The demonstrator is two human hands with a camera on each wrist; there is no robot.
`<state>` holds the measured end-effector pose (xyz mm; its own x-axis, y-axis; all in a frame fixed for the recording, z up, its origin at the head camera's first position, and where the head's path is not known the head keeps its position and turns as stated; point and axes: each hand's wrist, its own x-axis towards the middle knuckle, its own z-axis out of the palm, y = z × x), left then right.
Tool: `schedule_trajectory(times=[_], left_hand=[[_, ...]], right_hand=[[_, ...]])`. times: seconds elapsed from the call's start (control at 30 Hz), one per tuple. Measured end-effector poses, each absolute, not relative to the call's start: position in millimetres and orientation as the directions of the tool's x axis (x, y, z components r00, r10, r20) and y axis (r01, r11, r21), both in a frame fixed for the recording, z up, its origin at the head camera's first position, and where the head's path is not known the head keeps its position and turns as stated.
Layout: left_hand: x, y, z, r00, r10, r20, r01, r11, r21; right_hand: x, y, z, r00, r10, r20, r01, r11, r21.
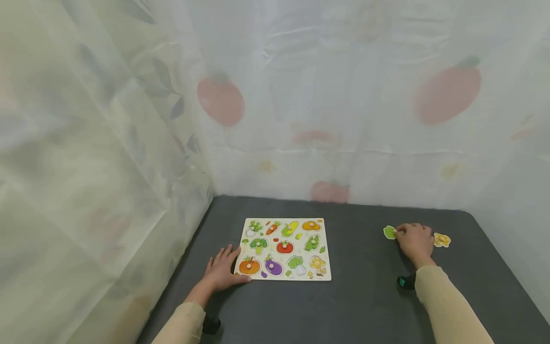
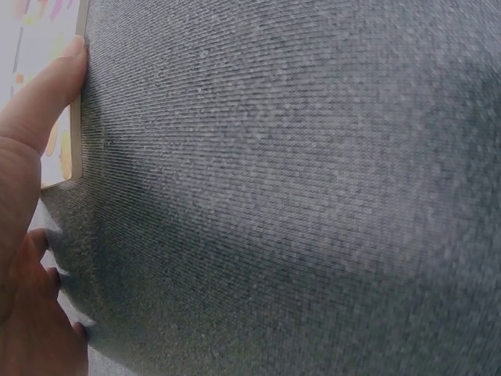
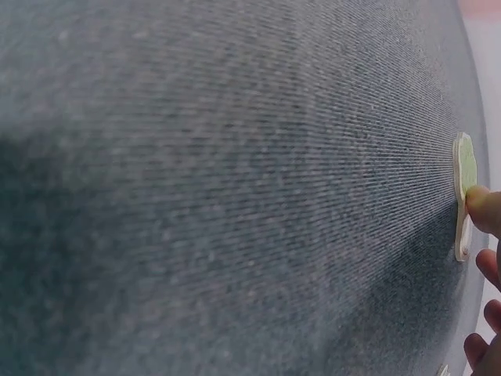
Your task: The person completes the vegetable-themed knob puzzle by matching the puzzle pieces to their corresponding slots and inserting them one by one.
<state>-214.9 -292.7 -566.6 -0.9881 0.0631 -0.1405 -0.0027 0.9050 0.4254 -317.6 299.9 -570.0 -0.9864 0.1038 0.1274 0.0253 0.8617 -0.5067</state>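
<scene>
A wooden vegetable puzzle board (image 1: 283,281) lies flat on the dark table, with knobbed pieces such as a tomato (image 1: 285,247) and an eggplant (image 1: 273,267) on it. My left hand (image 1: 222,271) is spread at its lower-left corner; the thumb (image 2: 51,98) rests along the near edge, the other fingers by the left side. Off to the right, my right hand (image 1: 415,241) pinches a green leafy vegetable puzzle piece (image 1: 389,232) with thumb and fingertips. In the right wrist view, that piece (image 3: 468,160) is low over the cloth, partly hidden by the thumb.
A yellow mushroom puzzle piece (image 1: 442,240) lies just right of my right hand. Grey cloth covers the table (image 1: 356,286). Pale patterned curtains (image 1: 365,143) hang along the back and left edges.
</scene>
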Motion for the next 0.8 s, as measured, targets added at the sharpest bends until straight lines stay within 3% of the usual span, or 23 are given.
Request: schedule_trajectory(times=[0.23,0.8], left_hand=[[-215,-296,-572,-0.99,0.057,-0.127,-0.001,0.909,0.417],[-210,-287,-554,-0.984,0.062,-0.165,-0.01,0.914,0.406]], right_hand=[[-315,296,-572,-0.988,0.083,0.127,0.011,0.873,-0.488],[-309,305,-582,-0.991,0.011,0.132,-0.067,0.817,-0.573]])
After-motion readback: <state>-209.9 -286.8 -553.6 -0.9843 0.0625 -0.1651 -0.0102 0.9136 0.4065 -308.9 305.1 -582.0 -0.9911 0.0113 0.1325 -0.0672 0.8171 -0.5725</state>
